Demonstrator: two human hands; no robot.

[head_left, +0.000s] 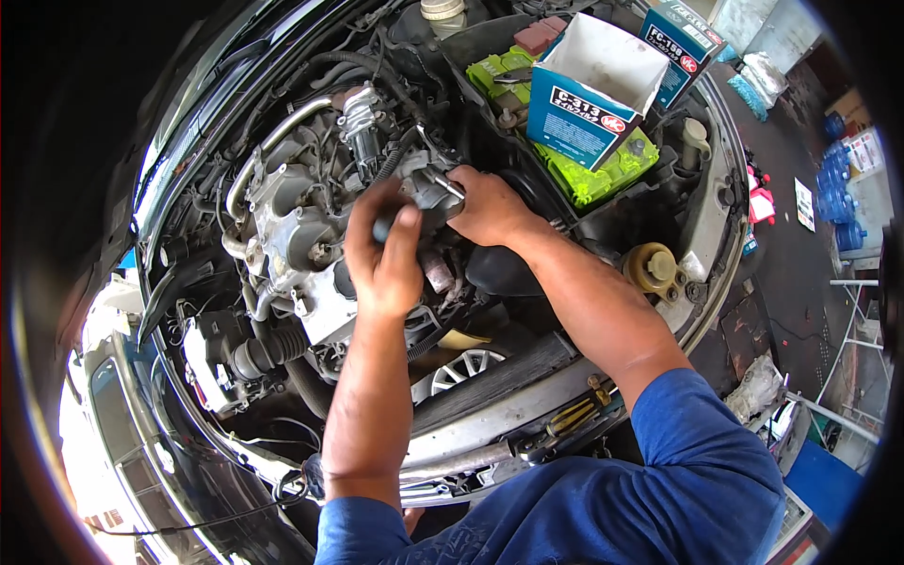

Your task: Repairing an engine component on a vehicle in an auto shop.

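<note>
Blue sleeves framed the lower edge. Left hand [381,250] was closed round a dark-handled tool [414,212], likely a ratchet, gripped at its handle. Right hand [490,207] was clamped over the tool's metal head, seated on a fitting beside the engine block [301,226]. Long axis ran roughly left-right, head toward the person's right. Judged mid-job: fitting in place, tool engaged. Opened blue box [589,94] rested on green battery cover [603,174] beyond.
</note>
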